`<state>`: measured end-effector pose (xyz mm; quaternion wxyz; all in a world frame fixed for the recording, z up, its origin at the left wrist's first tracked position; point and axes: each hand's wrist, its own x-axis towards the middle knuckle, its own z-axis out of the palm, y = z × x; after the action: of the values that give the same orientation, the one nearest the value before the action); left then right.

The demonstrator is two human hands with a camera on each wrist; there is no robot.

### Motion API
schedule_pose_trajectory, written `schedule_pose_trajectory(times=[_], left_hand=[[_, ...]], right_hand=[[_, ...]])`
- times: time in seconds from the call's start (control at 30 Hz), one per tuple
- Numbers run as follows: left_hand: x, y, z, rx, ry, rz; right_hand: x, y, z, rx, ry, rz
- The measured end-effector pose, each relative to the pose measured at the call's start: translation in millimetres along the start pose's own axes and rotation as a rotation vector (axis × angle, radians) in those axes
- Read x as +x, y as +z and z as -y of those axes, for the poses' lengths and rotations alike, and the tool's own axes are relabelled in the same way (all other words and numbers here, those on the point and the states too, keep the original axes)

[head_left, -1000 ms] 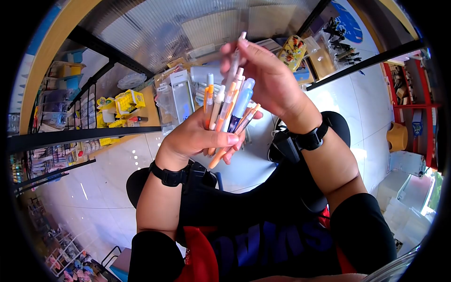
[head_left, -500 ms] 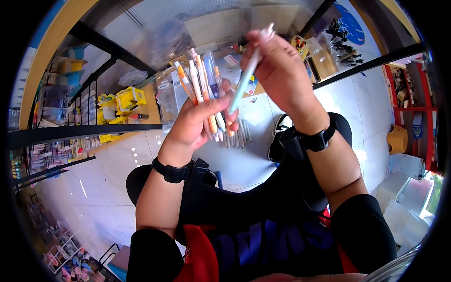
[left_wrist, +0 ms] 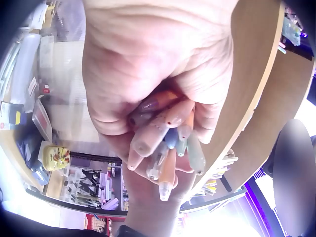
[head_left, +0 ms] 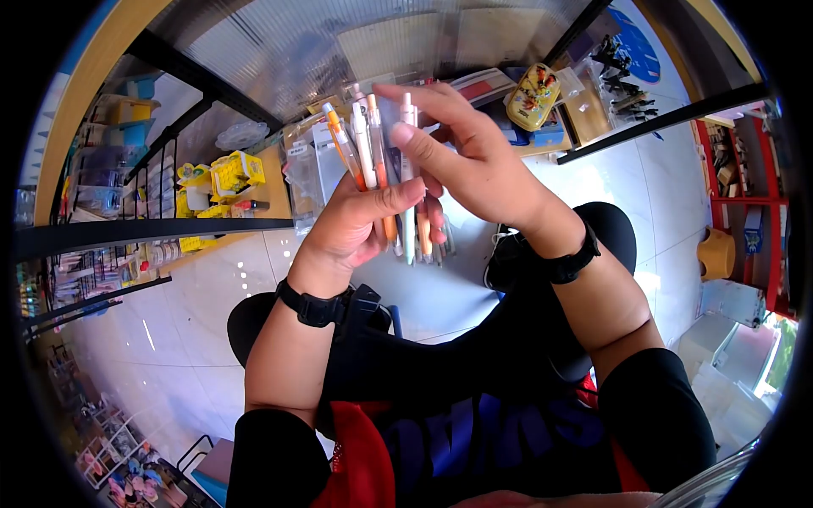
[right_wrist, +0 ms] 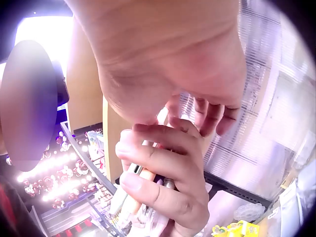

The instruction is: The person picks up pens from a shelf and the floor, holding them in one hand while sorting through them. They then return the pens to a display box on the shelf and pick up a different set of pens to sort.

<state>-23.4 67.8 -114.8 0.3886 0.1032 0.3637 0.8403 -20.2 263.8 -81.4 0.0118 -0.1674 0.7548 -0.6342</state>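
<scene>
My left hand [head_left: 347,222] grips a bundle of pens, its thumb lying across them. In the head view an orange pen [head_left: 345,146] and a white pen [head_left: 362,140] stand fanned out above the thumb. Pen tips, among them an orange one [left_wrist: 167,173] and a pale green one [left_wrist: 196,157], stick out of the fist in the left wrist view. My right hand [head_left: 487,165] is at the right side of the bundle, its thumb and fingers about the upper part of a pen with a white top and pale green lower end [head_left: 409,229].
More pens [head_left: 447,241] lie below the hands, partly hidden. A yellow patterned case [head_left: 533,96] lies on the shelf behind, with black items [head_left: 622,85] to its right. Yellow baskets [head_left: 235,178] stand at the left, beyond a black shelf bar [head_left: 152,234].
My right hand has come down and left from above, bringing the pale green pen against the bundle in my left hand. The bundle is more fanned out than a second ago.
</scene>
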Motion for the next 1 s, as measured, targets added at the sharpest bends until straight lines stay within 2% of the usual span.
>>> schedule_pose_trajectory(times=[0.07, 0.13, 0.2, 0.23, 0.3, 0.33, 0.4, 0.43, 0.47, 0.5, 0.53, 0.57, 0.6, 0.63, 0.67, 0.7, 0.73, 0.77, 0.8, 0.87, 0.93, 1.0], left_hand=[[0.8, -0.3, -0.3, -0.023, 0.013, 0.002], [0.3, 3.8, -5.7, -0.052, -0.059, -0.047], [-1.1, 7.6, -6.6, -0.029, -0.074, -0.078], [-1.5, 5.3, -4.4, -0.037, -0.110, -0.058], [-1.6, 4.4, -3.2, -0.045, -0.148, -0.038], [-1.5, 4.8, -3.1, -0.084, -0.159, -0.015], [-1.6, 8.5, -4.3, -0.125, -0.171, 0.007], [-2.2, 13.6, -6.4, -0.095, -0.142, -0.010], [-2.3, 17.3, -6.4, -0.066, -0.113, -0.028], [-0.4, 17.7, -2.0, -0.005, -0.007, -0.059], [3.7, 20.5, 1.0, 0.059, 0.100, -0.089], [7.7, 25.2, 2.3, 0.191, 0.297, -0.124], [9.3, 29.2, -0.7, 0.236, 0.392, -0.152], [10.3, 29.9, -1.5, 0.374, 0.448, -0.188], [11.6, 30.6, -1.4, 0.511, 0.503, -0.224], [14.6, 33.3, 1.1, 0.514, 0.508, -0.223], [19.0, 36.4, 5.6, 0.502, 0.589, -0.244], [21.8, 37.1, 8.9, 0.488, 0.669, -0.264], [21.9, 33.6, 10.0, 0.487, 0.671, -0.261], [20.0, 24.1, 12.1, 0.777, 0.647, -0.170], [22.1, 23.8, 16.6, 0.802, 0.664, -0.164], [24.9, 27.7, 20.7, 0.729, 0.704, -0.183]], right_hand=[[-1.2, 4.0, -6.7, -0.087, -0.091, -0.011], [-1.9, 5.2, -6.3, -0.065, -0.061, 0.024], [-4.1, 11.2, 0.4, 0.213, 0.057, 0.006], [-3.8, 8.4, 3.4, 0.212, 0.057, 0.005], [-2.8, 0.3, 8.2, 0.335, 0.179, 0.200], [-0.7, -1.7, 7.3, 0.336, 0.180, 0.199], [3.5, -5.1, 5.2, 0.235, 0.103, 0.330], [1.6, -2.4, 4.7, 0.235, 0.104, 0.331], [-1.8, 3.4, 3.0, 0.312, 0.090, 0.222], [-3.7, 8.7, -0.2, 0.388, 0.076, 0.111], [-3.6, 12.8, -7.7, 0.388, 0.076, 0.112], [-3.7, 17.6, -16.9, 0.624, 0.178, -0.013], [-1.6, 22.8, -19.3, 0.859, 0.280, -0.140], [-1.9, 33.4, -12.2, 1.053, 0.440, -0.191], [-5.1, 36.5, -13.0, 1.053, 0.435, -0.186], [-9.0, 39.4, -18.7, 1.312, 0.523, -0.151], [-10.7, 41.0, -23.4, 1.569, 0.610, -0.112], [-10.3, 43.7, -27.4, 1.576, 0.602, -0.129], [-10.5, 43.0, -29.5, 1.573, 0.600, -0.129], [-11.0, 42.3, -31.8, 1.564, 0.616, -0.188], [-9.2, 43.9, -22.6, 1.616, 0.598, -0.206], [-10.2, 44.8, -16.2, 1.521, 0.548, -0.209]])
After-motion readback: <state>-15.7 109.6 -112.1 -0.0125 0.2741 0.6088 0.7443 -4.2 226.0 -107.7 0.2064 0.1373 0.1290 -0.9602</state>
